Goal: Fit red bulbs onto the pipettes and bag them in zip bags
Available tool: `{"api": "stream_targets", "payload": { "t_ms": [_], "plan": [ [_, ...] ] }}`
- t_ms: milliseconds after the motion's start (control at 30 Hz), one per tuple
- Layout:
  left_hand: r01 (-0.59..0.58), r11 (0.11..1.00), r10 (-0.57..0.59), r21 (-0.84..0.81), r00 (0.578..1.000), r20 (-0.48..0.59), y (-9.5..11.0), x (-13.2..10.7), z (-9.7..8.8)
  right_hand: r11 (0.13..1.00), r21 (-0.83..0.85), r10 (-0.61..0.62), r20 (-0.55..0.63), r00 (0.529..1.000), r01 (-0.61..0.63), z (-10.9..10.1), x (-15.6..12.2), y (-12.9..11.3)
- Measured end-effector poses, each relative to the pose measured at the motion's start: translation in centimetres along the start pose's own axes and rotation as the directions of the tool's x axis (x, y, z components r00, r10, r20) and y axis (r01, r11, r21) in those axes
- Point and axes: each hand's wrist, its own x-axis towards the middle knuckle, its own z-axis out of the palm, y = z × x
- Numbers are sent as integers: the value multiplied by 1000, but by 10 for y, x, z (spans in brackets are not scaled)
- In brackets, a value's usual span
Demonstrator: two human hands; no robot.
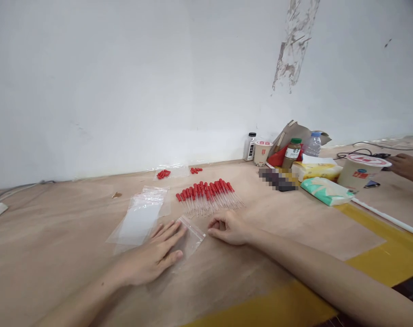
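My left hand [162, 252] lies flat with its fingers spread, touching a small clear zip bag [192, 236]. The bag's zip end points to the right, and the hand covers part of it. Just beyond the bag's right corner rests my right hand [232, 228], its fingers curled in, with nothing visible in them. Behind both hands is a row of clear thin droppers with red bulbs [206, 193], laid side by side. Left of them, more flat zip bags [141, 215] lie in an overlapping pile.
Loose red bulbs [163, 174] sit on clear plastic by the wall, with more red bulbs [195, 170] beside. Rightward stand a lidded cup [262, 154], bottles, tissue packs [325, 191] and a larger cup [361, 175]. Another person's hand [405, 165] is at far right.
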Motion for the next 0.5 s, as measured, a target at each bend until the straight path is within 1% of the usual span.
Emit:
{"api": "stream_targets", "payload": {
  "t_ms": [67,133,167,233,300,400,500],
  "plan": [
    [165,986,-164,15,984,-68,1,1,15,999,5,-38,18,999,38,3,0,-1],
    [200,979,-197,27,977,-85,3,-1,26,997,-16,-79,34,996,80,5,-1,-2],
    [193,981,-191,31,979,-69,4,-3,28,994,-35,-101,39,994,102,5,-2,-3],
    [135,990,-134,29,991,-19,5,-10,29,985,-77,-153,52,987,157,5,-4,-4],
    [33,999,-33,21,999,6,6,-17,26,967,-110,-220,81,972,228,5,-8,-4],
    [-101,995,102,22,995,-23,7,-22,20,930,-130,-324,149,934,343,5,-13,-4],
    [-157,987,158,43,987,-25,8,-17,14,906,-116,-386,165,908,406,4,-19,-4]
  ]
}}
